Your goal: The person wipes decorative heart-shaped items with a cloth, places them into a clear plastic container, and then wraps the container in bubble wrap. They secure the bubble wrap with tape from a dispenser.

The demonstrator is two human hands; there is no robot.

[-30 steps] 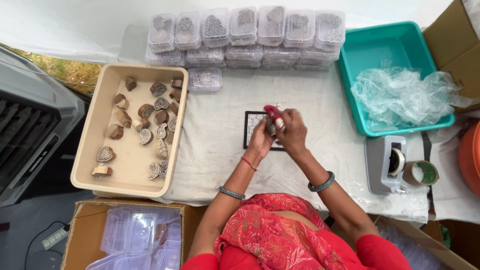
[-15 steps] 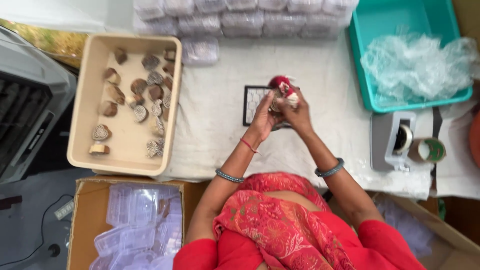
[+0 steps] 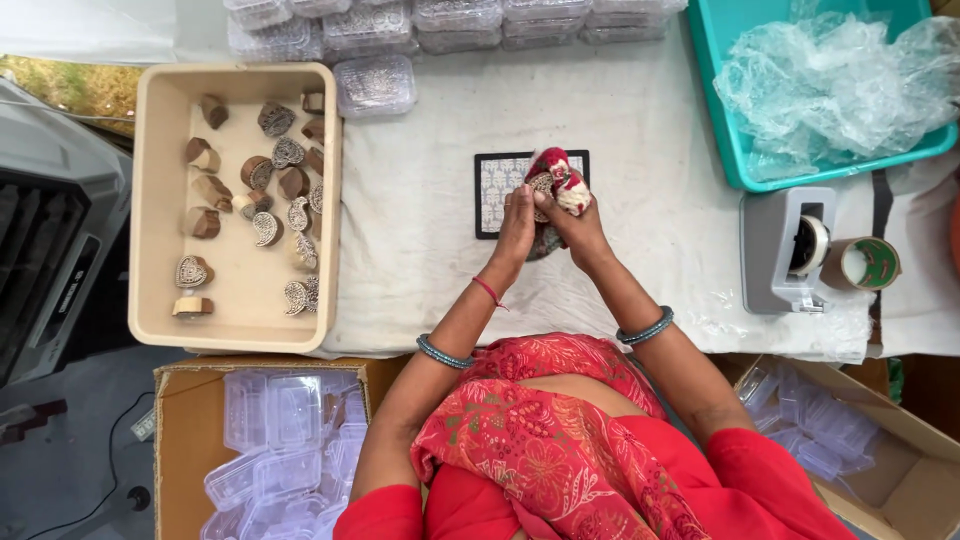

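I hold a small carved wooden stamp point(image 3: 543, 186) together with a red and white cloth point(image 3: 560, 178) over the lower right part of a black-framed pad point(image 3: 497, 192) on the white table cover point(image 3: 420, 240). My left hand point(image 3: 517, 228) comes up from below with the wrist straight and the fingers closed around the stamp from the left side. My right hand point(image 3: 575, 228) comes from the right, its fingers pressed together on the cloth, which lies against the top of the stamp. The two hands touch each other, and both forearms rise from my body and meet in a narrow V. I wear a bangle on each forearm and a thin red thread on the left wrist.

Around the hands the table cover has free room on the left, the right and above the pad. Further left stands a beige tray point(image 3: 152, 200) with many wooden stamps point(image 3: 275, 170) in it, well apart from my hands. At the far edge lie rows of clear plastic boxes point(image 3: 375, 85). To the right are a teal bin point(image 3: 735, 130) with crumpled plastic film point(image 3: 840, 80), a grey tape dispenser point(image 3: 785, 250) and a roll of tape point(image 3: 868, 264). Near my body, below the table edge, two cardboard boxes point(image 3: 185, 440) hold clear plastic containers.
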